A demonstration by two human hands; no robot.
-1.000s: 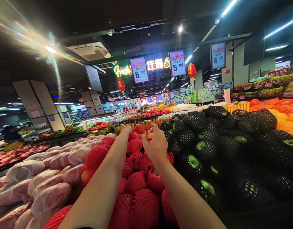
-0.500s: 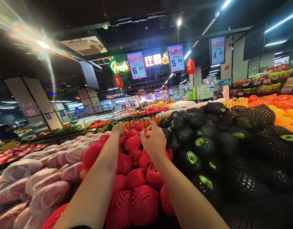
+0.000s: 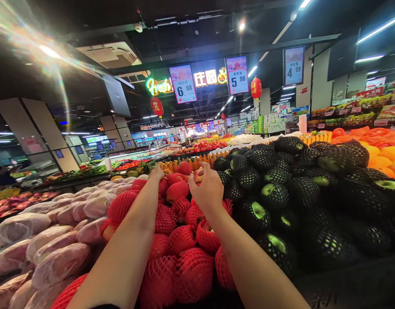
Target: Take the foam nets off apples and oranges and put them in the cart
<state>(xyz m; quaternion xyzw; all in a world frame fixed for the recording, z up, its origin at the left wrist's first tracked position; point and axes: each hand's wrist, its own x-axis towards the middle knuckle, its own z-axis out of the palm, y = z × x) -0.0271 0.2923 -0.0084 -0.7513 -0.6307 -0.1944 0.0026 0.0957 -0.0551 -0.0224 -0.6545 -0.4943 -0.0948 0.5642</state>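
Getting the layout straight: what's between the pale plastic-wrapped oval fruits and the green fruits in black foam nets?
In the head view, round fruits in red foam nets lie between the wrapped fruits and black-netted fruits.

The left hand and right hand are bare. So are the left forearm, toward 7 o'clock, and the right forearm, toward 5, both narrowing to the wrist. A black strip, sleeve or band, shows at 7 o'clock.
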